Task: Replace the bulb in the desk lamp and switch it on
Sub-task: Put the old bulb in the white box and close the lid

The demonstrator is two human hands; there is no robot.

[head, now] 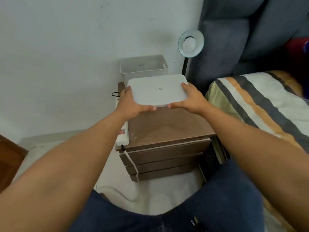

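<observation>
white lid (158, 90) is gripped at its ends by left hand (132, 102) and right hand (192, 99), held above bench (167, 128) | open white bin (143, 66) is seen behind | desk lamp (191, 43) stands at bench's far right corner, bulb seated in shade

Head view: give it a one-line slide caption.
Both hands, left and right, hold white lid over nightstand beside desk lamp.

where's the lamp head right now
In the head view the lamp head is at upper right of centre, between the wall and the blue headboard. It hangs above the nightstand's back right corner, right of the white bin.
</observation>
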